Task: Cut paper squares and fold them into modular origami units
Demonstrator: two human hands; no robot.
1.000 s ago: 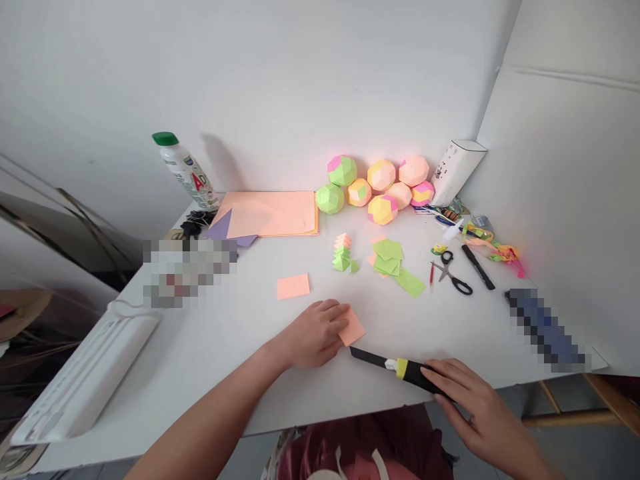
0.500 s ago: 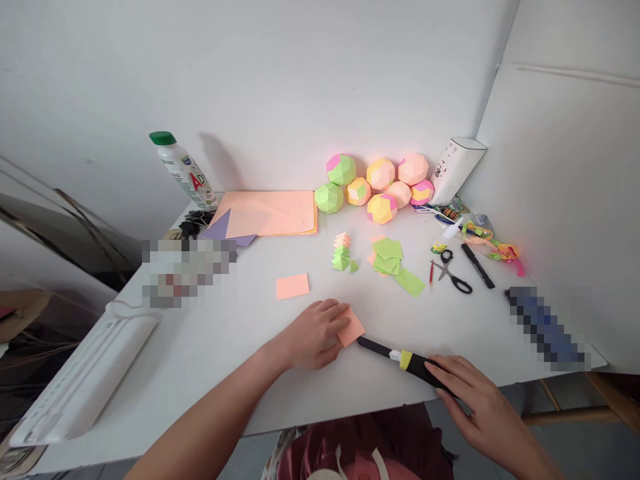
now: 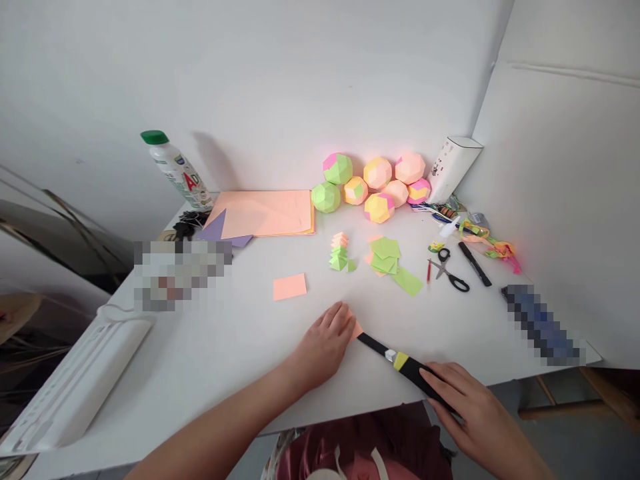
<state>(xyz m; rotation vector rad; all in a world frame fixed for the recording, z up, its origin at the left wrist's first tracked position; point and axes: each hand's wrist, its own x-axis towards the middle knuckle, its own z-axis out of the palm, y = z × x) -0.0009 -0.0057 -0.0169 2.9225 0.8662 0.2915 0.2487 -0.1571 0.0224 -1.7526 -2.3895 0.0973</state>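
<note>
My left hand [image 3: 326, 343] lies on the white table [image 3: 225, 347], fingers together, pressing down a small salmon paper piece [image 3: 356, 328] that shows only at its tip. My right hand [image 3: 463, 403] grips the handle of a black and yellow utility knife [image 3: 400, 364] at the table's front edge. The knife's black front end points up-left and touches the paper beside my left fingertips.
A second salmon paper rectangle [image 3: 289, 287] lies to the upper left. Green folded pieces [image 3: 387, 259], scissors [image 3: 450, 273], a black marker [image 3: 475, 265] and several paper balls [image 3: 375, 183] sit further back. A bottle [image 3: 173, 170], salmon sheets [image 3: 265, 213] and a white keyboard [image 3: 75, 387] are to the left.
The knife has swung from lying nearly level below the paper to pointing up-left against it. My left hand has slid forward over the paper, hiding most of it.
</note>
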